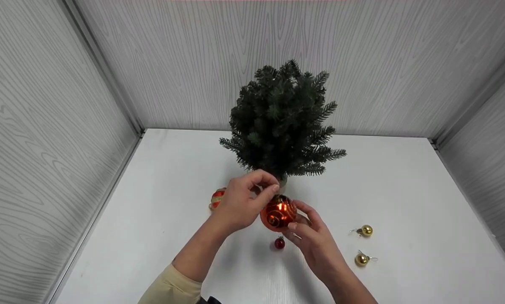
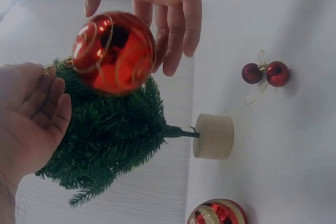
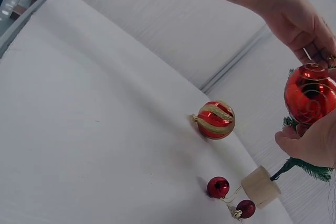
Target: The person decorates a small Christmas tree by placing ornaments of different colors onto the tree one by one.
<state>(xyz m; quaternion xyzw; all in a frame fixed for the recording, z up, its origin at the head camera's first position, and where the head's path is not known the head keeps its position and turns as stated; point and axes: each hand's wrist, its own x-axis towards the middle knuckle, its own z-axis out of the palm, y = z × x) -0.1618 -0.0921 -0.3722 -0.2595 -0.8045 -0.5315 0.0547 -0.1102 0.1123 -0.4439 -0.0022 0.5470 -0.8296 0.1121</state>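
A shiny red Christmas bauble (image 1: 279,214) with gold swirls is held up in front of a small artificial Christmas tree (image 1: 279,118). My right hand (image 1: 315,242) holds the ball from its right side, thumb in front and fingers behind. With thumb and forefinger, my left hand (image 1: 244,202) pinches the thin gold hanging loop above the bauble's cap. In the left wrist view the left hand (image 2: 26,119) is beside the gold cap (image 2: 68,62), and the bauble (image 2: 114,53) overlaps the branches. The tree's round wooden base (image 2: 213,136) stands on the table.
A red bauble with gold stripes (image 3: 216,120) lies left of the tree. Two small dark red baubles (image 2: 277,74) lie together in front of the base. Two small gold baubles (image 1: 366,230) are at right on the white table (image 1: 421,190). Panel walls (image 1: 193,63) surround it.
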